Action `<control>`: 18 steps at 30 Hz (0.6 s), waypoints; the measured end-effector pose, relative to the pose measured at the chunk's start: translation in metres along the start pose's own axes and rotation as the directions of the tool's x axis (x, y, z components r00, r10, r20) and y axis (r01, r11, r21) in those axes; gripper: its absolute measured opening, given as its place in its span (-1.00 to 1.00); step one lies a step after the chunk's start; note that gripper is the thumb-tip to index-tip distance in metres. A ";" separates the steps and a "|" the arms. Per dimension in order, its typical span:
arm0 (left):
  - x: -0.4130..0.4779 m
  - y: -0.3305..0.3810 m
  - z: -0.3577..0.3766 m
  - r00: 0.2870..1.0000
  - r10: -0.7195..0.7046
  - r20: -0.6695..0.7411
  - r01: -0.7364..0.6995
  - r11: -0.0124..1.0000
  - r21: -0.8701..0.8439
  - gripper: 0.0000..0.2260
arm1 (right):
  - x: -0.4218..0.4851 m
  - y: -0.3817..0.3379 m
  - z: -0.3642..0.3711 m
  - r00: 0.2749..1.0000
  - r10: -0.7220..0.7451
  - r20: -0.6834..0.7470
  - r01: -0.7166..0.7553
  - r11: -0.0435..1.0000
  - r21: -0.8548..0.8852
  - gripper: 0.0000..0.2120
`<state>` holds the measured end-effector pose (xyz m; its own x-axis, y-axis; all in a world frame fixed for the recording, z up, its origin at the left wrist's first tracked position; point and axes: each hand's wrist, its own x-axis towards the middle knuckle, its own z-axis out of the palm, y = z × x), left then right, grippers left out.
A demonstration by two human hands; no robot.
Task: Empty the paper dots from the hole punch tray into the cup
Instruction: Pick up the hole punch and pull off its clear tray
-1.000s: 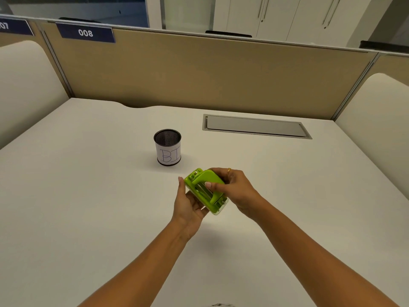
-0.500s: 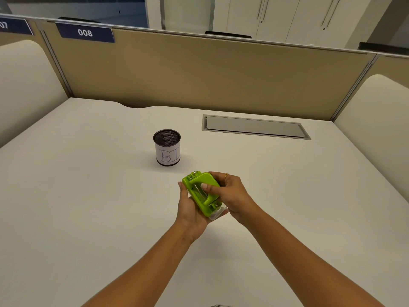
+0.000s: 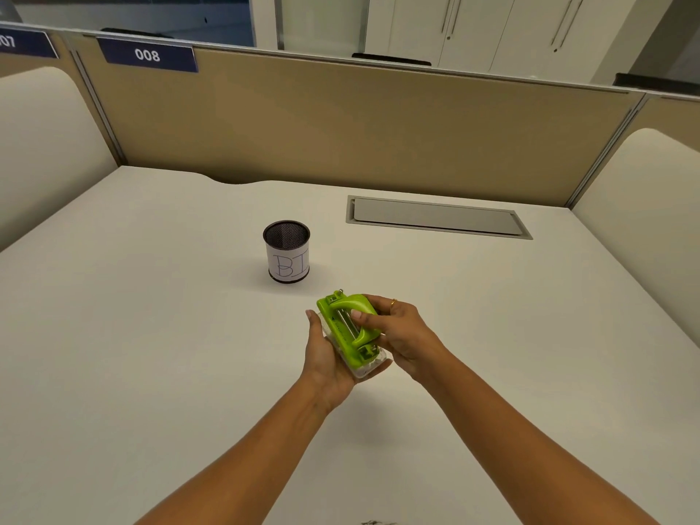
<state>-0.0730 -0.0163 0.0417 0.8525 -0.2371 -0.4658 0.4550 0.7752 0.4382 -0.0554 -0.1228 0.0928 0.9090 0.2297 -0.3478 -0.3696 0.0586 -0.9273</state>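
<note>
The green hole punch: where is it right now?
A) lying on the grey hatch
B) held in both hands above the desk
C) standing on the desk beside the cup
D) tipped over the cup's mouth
B: the green hole punch rests in the left hand with the right hand gripping its handle, nearer the camera than the cup.

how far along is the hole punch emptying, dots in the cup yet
Done: the green hole punch is picked up, off the desk. In hand: left hand cradles its clear tray, right hand grips the top. Left: tray looks attached, dots inside; nothing tipped over the mesh cup beyond.
</note>
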 end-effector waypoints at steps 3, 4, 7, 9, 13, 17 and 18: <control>-0.001 0.000 0.000 1.000 0.004 -0.017 -0.004 1.000 0.009 -0.34 | 0.000 -0.003 -0.002 0.999 0.031 0.031 -0.034 0.997 0.073 -0.76; -0.001 0.000 0.000 1.000 0.005 -0.019 -0.004 1.000 0.017 -0.33 | 0.001 -0.003 -0.004 0.998 0.041 0.042 -0.046 0.993 0.106 -0.79; -0.003 0.000 0.001 1.000 0.003 -0.024 -0.002 0.999 0.044 -0.32 | 0.000 -0.005 -0.006 0.996 0.066 0.057 -0.075 0.979 0.188 -0.80; -0.005 0.000 0.000 1.000 0.001 -0.030 0.001 0.998 0.062 -0.31 | 0.000 -0.006 -0.008 0.993 0.071 0.090 -0.091 0.966 0.244 -0.78; -0.007 0.000 0.000 0.999 -0.016 -0.051 0.020 0.997 0.074 -0.30 | -0.004 -0.008 -0.018 0.987 0.115 0.111 -0.149 0.915 0.374 -0.84; -0.008 0.001 0.000 0.999 -0.039 -0.030 0.041 0.996 0.074 -0.29 | -0.007 -0.011 -0.027 0.984 0.147 0.097 -0.175 0.865 0.470 -0.83; -0.008 0.001 0.001 0.998 -0.050 -0.023 0.051 0.996 0.075 -0.28 | -0.007 -0.011 -0.030 0.984 0.141 0.113 -0.178 0.858 0.482 -0.79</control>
<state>-0.0794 -0.0142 0.0464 0.8226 -0.2615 -0.5050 0.5162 0.7159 0.4701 -0.0522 -0.1540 0.1019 0.8202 0.3442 -0.4570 -0.5720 0.4773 -0.6671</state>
